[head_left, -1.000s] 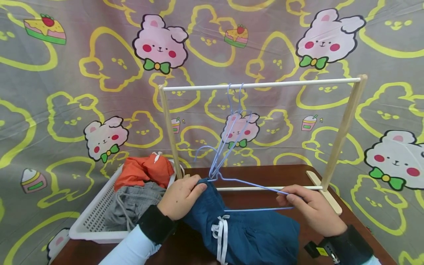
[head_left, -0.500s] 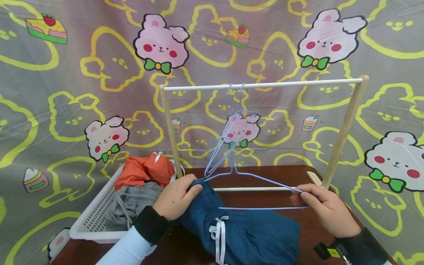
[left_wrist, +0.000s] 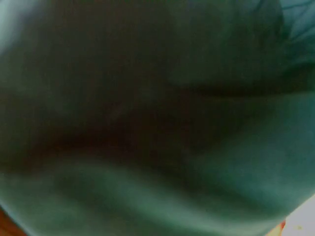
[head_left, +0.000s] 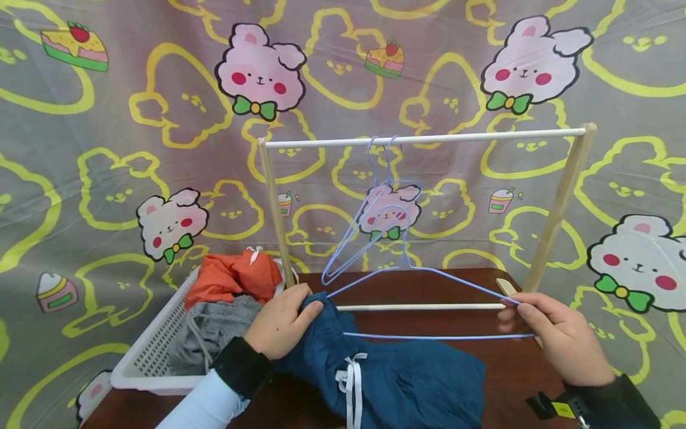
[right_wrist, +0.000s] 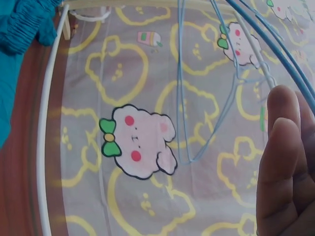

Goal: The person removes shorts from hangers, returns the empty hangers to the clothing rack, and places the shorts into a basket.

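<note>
My left hand (head_left: 284,325) grips the waistband of dark blue pants (head_left: 412,381) with a white drawstring (head_left: 351,381); their leg length is out of sight. In the left wrist view, blurred cloth (left_wrist: 236,162) fills nearly everything. Between thumb and fingers, my right hand (head_left: 563,336) pinches the right shoulder of a light blue wire hanger (head_left: 455,276). The hanger's left end goes into the pants at the waistband and is hidden there. Its hook points up. The right wrist view catches the fingertips (right_wrist: 278,157) of that hand at the right edge.
Behind the hands stands a wooden rack with a white rail (head_left: 455,138). Several similar hangers (head_left: 343,253) hang from it. At left, a white basket (head_left: 142,363) holds an orange garment (head_left: 230,277) and a grey one (head_left: 220,328). Everything stands on a brown table (head_left: 471,283).
My right hand has moved right with the hanger, drawing its hook right and its shoulders more level. My left hand has shifted slightly left with the waistband.
</note>
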Demonstrator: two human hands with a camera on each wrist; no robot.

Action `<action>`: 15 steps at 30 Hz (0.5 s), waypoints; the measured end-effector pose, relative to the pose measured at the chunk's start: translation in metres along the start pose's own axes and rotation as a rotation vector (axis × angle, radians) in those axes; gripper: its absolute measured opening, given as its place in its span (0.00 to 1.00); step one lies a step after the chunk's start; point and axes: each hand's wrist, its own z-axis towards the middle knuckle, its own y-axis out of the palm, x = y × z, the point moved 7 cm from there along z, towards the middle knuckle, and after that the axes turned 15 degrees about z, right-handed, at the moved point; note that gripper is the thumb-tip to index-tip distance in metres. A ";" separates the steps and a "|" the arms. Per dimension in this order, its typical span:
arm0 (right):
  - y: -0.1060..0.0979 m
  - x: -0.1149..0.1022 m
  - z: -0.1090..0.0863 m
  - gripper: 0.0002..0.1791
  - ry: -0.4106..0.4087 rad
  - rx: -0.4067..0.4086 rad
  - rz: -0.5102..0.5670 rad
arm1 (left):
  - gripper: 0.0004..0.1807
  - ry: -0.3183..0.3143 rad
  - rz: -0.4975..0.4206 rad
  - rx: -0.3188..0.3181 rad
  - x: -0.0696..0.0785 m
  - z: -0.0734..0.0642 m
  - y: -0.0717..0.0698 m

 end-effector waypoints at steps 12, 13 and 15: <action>-0.037 0.004 -0.006 0.12 0.007 0.095 0.009 | 0.15 -0.090 0.066 -0.033 -0.012 0.001 0.008; -0.040 0.005 -0.006 0.13 0.003 0.101 0.040 | 0.14 -0.089 0.065 -0.042 -0.012 0.001 0.009; -0.044 0.005 -0.006 0.14 0.003 0.119 0.086 | 0.12 -0.089 0.063 -0.061 -0.012 0.001 0.012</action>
